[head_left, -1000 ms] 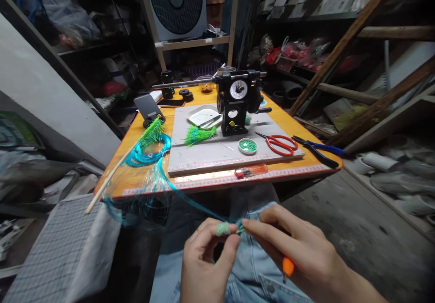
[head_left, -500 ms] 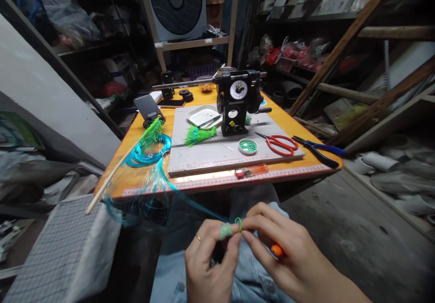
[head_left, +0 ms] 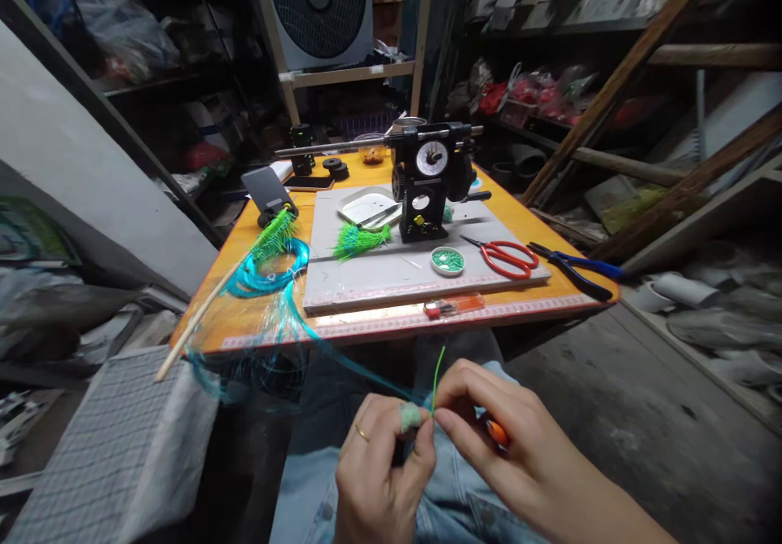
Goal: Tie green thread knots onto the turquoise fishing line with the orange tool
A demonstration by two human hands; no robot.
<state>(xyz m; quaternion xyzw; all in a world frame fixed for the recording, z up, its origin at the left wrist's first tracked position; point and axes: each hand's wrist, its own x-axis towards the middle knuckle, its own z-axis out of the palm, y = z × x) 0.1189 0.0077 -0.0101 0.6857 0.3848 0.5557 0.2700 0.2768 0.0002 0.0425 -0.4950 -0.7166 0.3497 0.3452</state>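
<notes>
Over my lap, my left hand (head_left: 388, 458) is closed in a pinch, with green tape around its index finger. A bright green strand (head_left: 438, 375) stands up from between the fingertips of both hands, its end free. From the table, a bundle of blue line (head_left: 348, 362) runs to my left fingertips. My right hand (head_left: 498, 430) is also closed, thumb and index finger meeting the strand's base beside my left fingertips. Tucked in its curled fingers is a tool with an orange end (head_left: 498, 432); the rest of it is hidden. Fingers cover the strand's lower end.
On the orange table (head_left: 244, 243) a grey board (head_left: 366, 283) carries a black hand-cranked winder (head_left: 423, 194), a dish of green beads (head_left: 448, 261), green bristly strands (head_left: 360, 239) and red-handled scissors (head_left: 507, 260). Pliers (head_left: 574, 267) lie right; coiled blue line (head_left: 244, 277) and a wooden stick (head_left: 199, 316) left.
The green strand was a small loop at my fingertips; now it stands up nearly straight. My hands stay together, with the right fingers slightly lower on the strand.
</notes>
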